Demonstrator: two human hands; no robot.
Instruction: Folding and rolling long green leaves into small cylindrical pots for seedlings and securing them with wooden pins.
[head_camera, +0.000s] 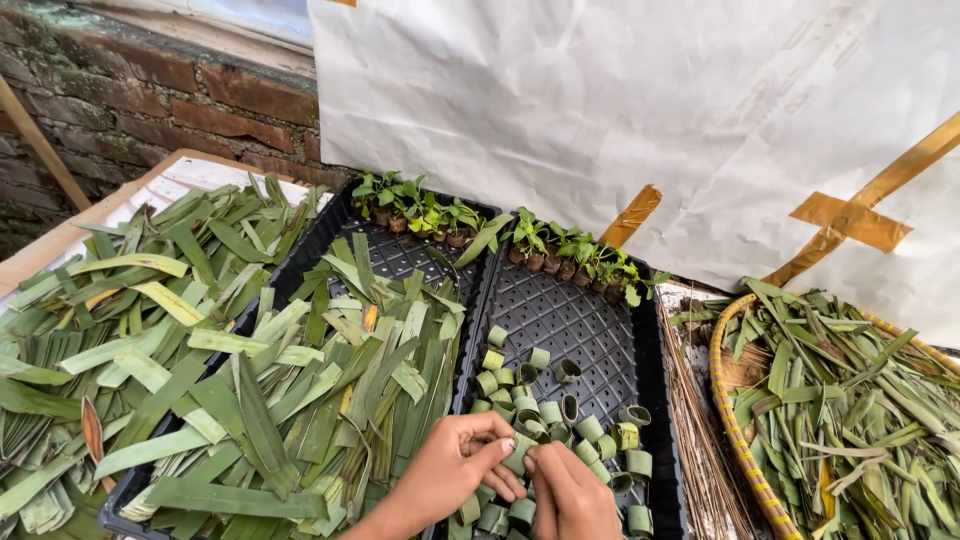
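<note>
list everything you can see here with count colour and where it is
black trays: two, black plastic, side by side at centre
leaf strips: many, green, heaped on the left tray and the board left of it
leaf rings: many, green, in the right tray
seedlings: a row, green, along the trays' far edge
basket: one, yellow woven rim, right, holding green leaf pieces
white sheet: one, taped, behind
brick wall: reddish, upper left
left hand: one, on a leaf ring
right hand: one, touching the same ring

Left tray (300, 262): under leaf strips (330, 400)
Right tray (640, 350): holds leaf rings (545, 410); seedlings (575, 250) behind
Basket (725, 400): right of trays
</note>
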